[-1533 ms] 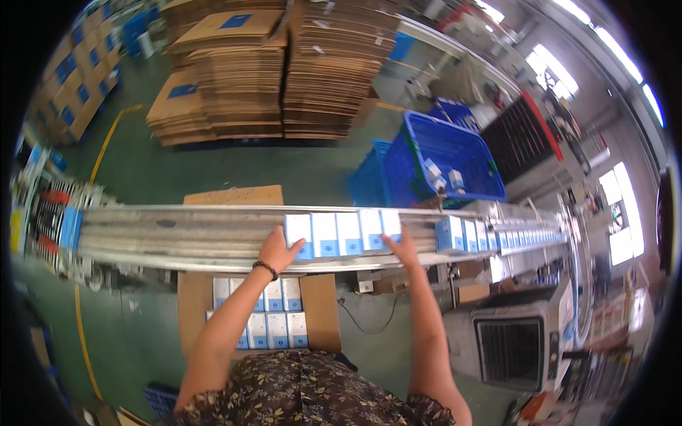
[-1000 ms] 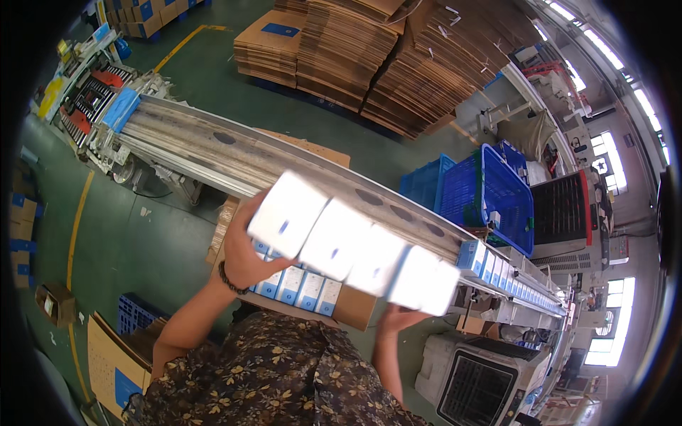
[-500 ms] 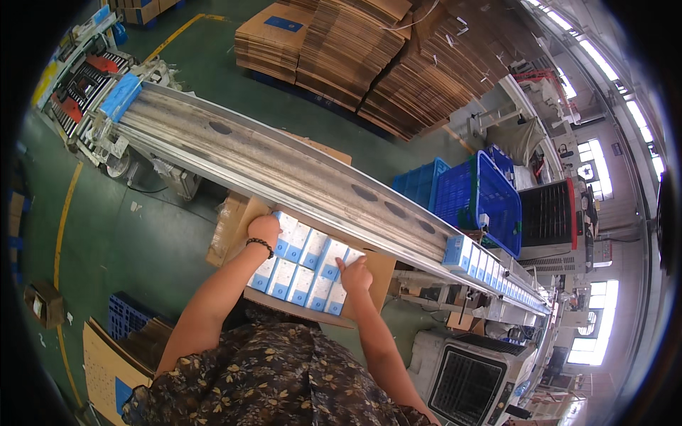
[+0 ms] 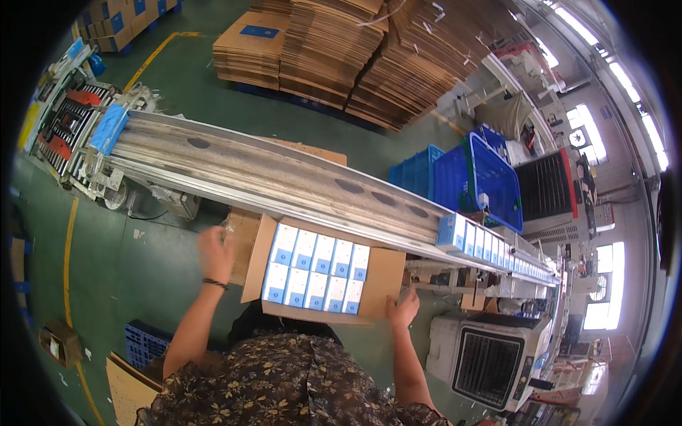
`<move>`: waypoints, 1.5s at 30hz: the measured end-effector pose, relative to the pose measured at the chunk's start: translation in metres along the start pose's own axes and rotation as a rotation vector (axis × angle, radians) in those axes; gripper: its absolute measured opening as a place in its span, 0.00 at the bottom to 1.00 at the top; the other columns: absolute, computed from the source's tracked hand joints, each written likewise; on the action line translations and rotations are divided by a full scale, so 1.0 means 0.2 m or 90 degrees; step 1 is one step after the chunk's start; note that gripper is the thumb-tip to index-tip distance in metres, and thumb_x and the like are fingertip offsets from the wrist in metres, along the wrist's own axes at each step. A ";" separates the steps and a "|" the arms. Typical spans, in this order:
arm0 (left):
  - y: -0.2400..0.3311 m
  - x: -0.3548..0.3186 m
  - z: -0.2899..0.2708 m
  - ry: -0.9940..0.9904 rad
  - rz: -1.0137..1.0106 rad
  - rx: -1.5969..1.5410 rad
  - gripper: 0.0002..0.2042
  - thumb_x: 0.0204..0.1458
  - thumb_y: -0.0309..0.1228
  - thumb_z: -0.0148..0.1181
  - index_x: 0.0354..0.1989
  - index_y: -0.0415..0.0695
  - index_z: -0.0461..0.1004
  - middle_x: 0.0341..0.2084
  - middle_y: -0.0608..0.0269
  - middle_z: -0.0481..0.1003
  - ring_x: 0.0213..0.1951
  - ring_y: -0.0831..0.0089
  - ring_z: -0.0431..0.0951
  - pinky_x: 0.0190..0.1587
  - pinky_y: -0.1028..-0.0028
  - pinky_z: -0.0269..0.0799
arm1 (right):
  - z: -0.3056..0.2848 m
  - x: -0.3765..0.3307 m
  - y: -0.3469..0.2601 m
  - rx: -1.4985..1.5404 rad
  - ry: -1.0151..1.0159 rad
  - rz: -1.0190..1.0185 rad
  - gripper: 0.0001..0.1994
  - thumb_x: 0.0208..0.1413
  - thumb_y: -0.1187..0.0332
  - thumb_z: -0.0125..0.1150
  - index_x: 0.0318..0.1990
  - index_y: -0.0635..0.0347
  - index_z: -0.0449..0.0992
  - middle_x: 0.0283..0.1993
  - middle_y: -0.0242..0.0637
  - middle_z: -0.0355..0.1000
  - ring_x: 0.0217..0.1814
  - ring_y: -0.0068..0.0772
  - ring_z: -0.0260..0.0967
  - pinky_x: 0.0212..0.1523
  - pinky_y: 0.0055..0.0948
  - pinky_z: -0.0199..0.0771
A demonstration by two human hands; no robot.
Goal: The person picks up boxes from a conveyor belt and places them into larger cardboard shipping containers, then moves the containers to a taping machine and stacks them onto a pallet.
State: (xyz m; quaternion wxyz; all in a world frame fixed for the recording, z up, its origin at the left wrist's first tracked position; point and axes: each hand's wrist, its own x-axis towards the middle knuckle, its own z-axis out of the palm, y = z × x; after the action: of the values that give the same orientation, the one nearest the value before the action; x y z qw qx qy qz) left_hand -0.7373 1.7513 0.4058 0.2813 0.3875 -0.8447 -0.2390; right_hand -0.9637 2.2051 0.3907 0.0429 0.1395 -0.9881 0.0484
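A brown cardboard carton [image 4: 317, 314] stands against the near side of the conveyor, its side flaps spread outward. Two rows of small white-and-blue boxes [image 4: 316, 273] fill it. My left hand [image 4: 215, 254], slightly blurred, is in the air just left of the carton's left flap [image 4: 257, 259]; its thumb and fingers are apart and nothing is in them. At the outer edge of the right flap [image 4: 382, 282] is my right hand [image 4: 403, 309], thumb by the cardboard and a finger stretched out. Whether it presses on the flap I cannot tell.
The conveyor [image 4: 270, 167] crosses beyond the carton, with a line of similar small boxes [image 4: 472, 238] at its right. Blue crates [image 4: 455, 177] and stacked flat cardboard [image 4: 327, 64] lie behind it. A boxy machine [image 4: 490, 358] stands at the right.
Both hands have left the small boxes and moved apart, the left one outward past the left flap, the right one to the right flap's edge. Both side flaps now show fully.
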 end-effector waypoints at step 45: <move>-2.33 -0.36 -2.13 0.086 -0.888 0.186 0.39 0.45 0.69 0.51 0.53 0.47 0.74 0.45 0.51 0.77 0.48 0.52 0.77 0.50 0.51 0.69 | 1.02 -1.37 -3.33 0.712 -0.959 0.217 0.33 0.65 0.41 0.36 0.66 0.58 0.60 0.67 0.36 0.60 0.69 0.38 0.55 0.68 0.39 0.53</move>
State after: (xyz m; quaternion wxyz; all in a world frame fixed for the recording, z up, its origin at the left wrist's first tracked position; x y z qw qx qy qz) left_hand -0.1753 1.4572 0.4048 0.0598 0.8849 -0.4043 -0.2233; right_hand -0.5285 1.6203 0.2177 -0.6855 -0.0118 -0.5968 0.4168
